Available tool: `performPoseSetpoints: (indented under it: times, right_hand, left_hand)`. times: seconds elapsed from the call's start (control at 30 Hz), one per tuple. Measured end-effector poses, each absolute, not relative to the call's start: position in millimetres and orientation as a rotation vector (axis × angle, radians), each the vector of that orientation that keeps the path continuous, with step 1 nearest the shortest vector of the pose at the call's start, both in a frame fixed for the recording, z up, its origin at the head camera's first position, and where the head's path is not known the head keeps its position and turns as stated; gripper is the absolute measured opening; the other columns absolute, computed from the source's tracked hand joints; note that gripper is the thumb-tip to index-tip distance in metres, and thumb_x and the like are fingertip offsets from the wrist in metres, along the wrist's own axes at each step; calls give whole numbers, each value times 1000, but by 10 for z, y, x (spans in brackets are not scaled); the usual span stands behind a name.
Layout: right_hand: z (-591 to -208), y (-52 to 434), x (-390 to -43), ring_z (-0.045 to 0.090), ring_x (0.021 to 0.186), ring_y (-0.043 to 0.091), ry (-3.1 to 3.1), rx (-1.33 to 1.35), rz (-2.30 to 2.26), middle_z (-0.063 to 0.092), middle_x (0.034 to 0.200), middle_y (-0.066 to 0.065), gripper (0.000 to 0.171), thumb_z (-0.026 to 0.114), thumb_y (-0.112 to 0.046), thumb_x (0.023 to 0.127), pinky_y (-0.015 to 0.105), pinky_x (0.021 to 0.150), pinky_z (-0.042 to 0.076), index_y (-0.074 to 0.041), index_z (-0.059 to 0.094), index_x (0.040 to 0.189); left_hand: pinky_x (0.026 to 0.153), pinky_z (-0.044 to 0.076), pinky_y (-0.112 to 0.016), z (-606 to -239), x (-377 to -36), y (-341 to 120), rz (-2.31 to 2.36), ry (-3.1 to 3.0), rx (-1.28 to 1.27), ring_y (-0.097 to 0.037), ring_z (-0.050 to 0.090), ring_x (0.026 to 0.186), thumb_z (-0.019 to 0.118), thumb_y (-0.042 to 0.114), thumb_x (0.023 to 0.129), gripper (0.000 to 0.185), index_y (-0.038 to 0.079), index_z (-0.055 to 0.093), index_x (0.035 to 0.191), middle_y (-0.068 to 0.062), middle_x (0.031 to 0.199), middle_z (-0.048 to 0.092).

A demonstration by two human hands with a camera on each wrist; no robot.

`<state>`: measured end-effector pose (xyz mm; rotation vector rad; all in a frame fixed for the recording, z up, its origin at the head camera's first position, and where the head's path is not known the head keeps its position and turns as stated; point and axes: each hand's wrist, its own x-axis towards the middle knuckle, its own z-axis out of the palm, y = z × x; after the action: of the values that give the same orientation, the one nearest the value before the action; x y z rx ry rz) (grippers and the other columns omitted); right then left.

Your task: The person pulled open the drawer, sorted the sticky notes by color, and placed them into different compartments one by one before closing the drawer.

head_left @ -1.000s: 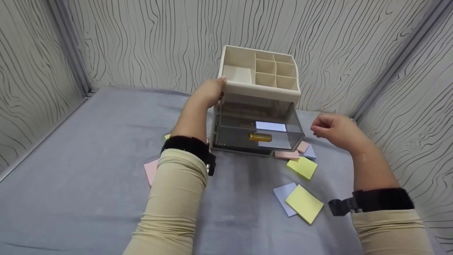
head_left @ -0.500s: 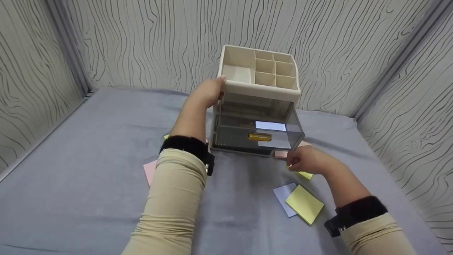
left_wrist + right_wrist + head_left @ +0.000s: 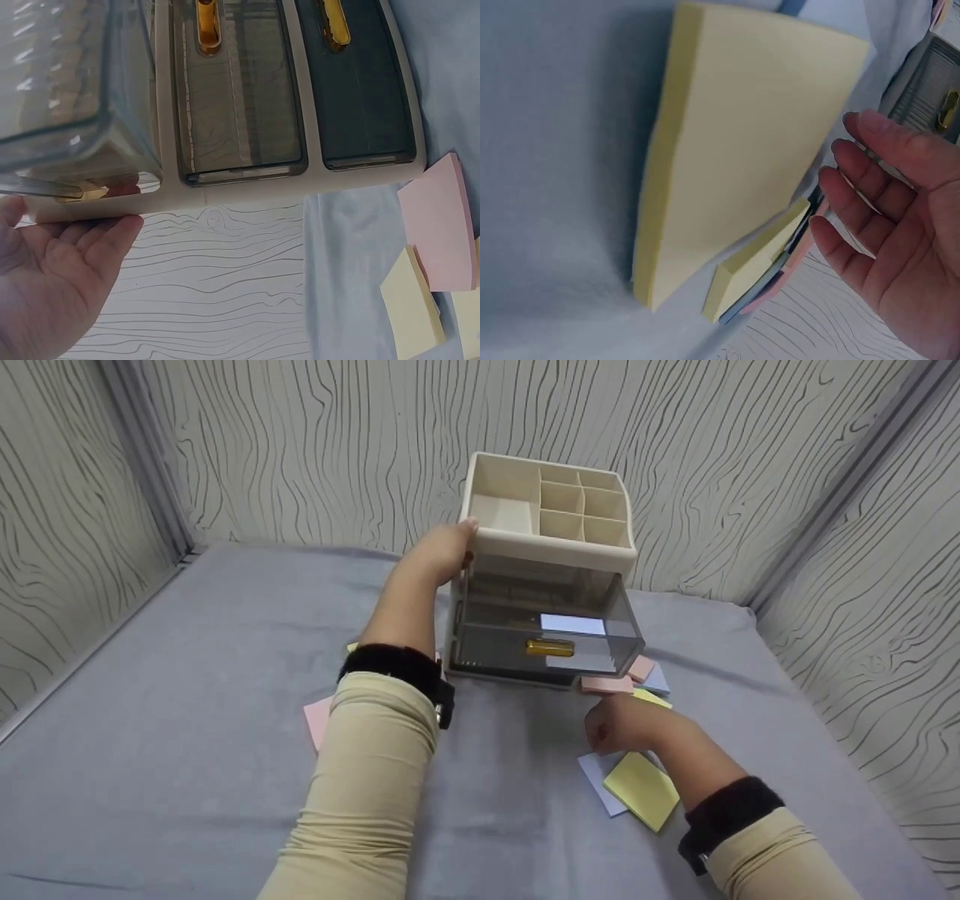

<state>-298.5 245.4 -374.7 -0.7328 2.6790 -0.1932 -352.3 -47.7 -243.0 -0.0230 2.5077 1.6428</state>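
A beige desk organizer [image 3: 551, 506] with open top compartments stands at the back of the grey table. Its smoky clear top drawer [image 3: 547, 634] is pulled out, with a lilac note [image 3: 572, 624] inside. My left hand [image 3: 446, 551] rests flat against the organizer's upper left side, fingers [image 3: 90, 240] straight along the beige frame. My right hand [image 3: 619, 724] hovers low over loose sticky pads in front of the drawer, fingers [image 3: 870, 195] relaxed and holding nothing. A large yellow pad [image 3: 641, 791] [image 3: 742, 172] lies just beside it, with a second yellow pad [image 3: 761, 259] next to it.
Pink pads [image 3: 606, 685] and a lilac pad [image 3: 660, 681] lie under the drawer's right corner. Another lilac pad [image 3: 600, 780] sits under the yellow one. A pink pad [image 3: 316, 721] lies by my left forearm. Two lower drawers [image 3: 240, 90] are closed. Patterned walls enclose the table.
My right hand dropped from beside the drawer's right side down to the sticky pads, then drew nearer to me. The left hand and the organizer stayed put.
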Motion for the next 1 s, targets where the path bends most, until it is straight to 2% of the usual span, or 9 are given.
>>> performPoseSetpoints:
  times: [0.07,0.2,0.3,0.5,0.67,0.87,1.0]
  right_hand:
    - [-3778,2430,-2974,49,62,13,2678,-656,-182,55,65,-7,15,69,-2,73,28,57,43,-16,64,72]
    - [-3793,2392,-2936,49,66,15,2649,-513,-126,54,69,-4,21,73,-4,68,29,57,40,-20,60,74]
    - [-3776,2371,-2911,49,69,15,2628,-496,-71,54,72,-4,24,77,-9,66,30,59,39,-21,59,77]
    - [-3780,2353,-2889,48,70,15,2631,-503,-29,53,72,-4,27,79,-10,65,30,59,39,-21,59,79]
    - [-3792,2358,-2883,49,72,16,2633,-472,-32,54,74,-4,28,79,-11,66,30,61,39,-22,58,81]
    - [-3748,2385,-2893,49,74,16,2602,-501,-63,56,77,-6,26,72,-3,70,31,65,42,-23,63,84]
    - [-3696,2411,-2918,49,71,15,2606,-570,-46,55,75,-6,22,68,-1,71,31,63,42,-20,64,81]
  left_hand:
    - [99,34,-40,-2431,-3526,-476,1648,2514,-16,-19,48,107,23,47,98,56,7,46,129,-7,118,52]
    - [89,38,-35,-2430,-3518,-477,1659,2519,-5,-20,48,98,22,47,98,54,7,50,121,-9,113,52]
    - [87,38,-35,-2428,-3508,-483,1672,2515,-4,-21,48,97,23,47,98,52,7,52,115,-10,110,51]
    - [96,35,-39,-2433,-3508,-479,1674,2506,-9,-19,47,105,24,47,98,54,7,49,124,-8,115,52]
    - [97,35,-40,-2431,-3515,-479,1686,2493,1,-21,47,106,23,45,98,52,6,50,120,-9,114,51]
    - [101,32,-41,-2435,-3524,-475,1669,2505,2,-21,47,110,23,46,98,55,6,48,127,-8,118,51]
    - [104,29,-42,-2431,-3525,-476,1647,2508,-6,-21,45,116,22,47,98,57,7,43,133,-7,123,50]
